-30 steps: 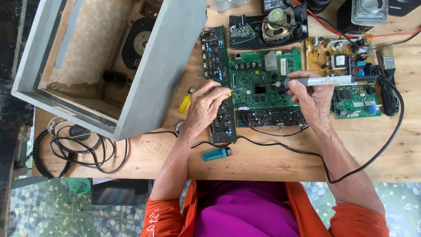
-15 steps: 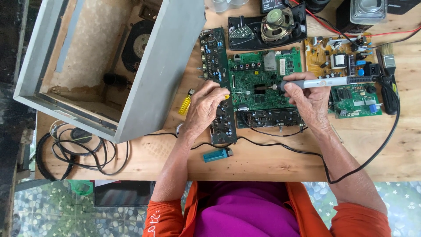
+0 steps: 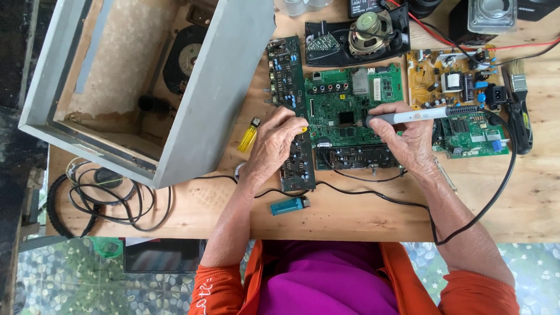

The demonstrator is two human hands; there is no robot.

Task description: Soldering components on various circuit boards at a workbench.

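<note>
My right hand (image 3: 411,143) grips a soldering iron (image 3: 423,115) with a white handle. Its tip lies on the large green circuit board (image 3: 341,99), near the board's middle. My left hand (image 3: 274,143) rests on a long dark circuit board (image 3: 289,76) at the green board's left edge. Its fingers are curled and pinch a small yellow piece (image 3: 303,129); what that piece is cannot be made out. A second dark board (image 3: 356,156) lies just below the green one, between my hands.
A grey wooden speaker box (image 3: 216,99) fills the left. A yellow lighter (image 3: 249,135), a blue lighter (image 3: 289,205), a speaker in black housing (image 3: 364,26), a yellow-brown board (image 3: 443,73), a smaller green board (image 3: 472,134), a brush (image 3: 518,102), coiled cables (image 3: 99,195) and the iron's black cord (image 3: 472,219) lie on the wooden table (image 3: 361,219).
The view has drifted slightly. The iron's tip has crept a little to the left over the green board. My left hand has stayed put.
</note>
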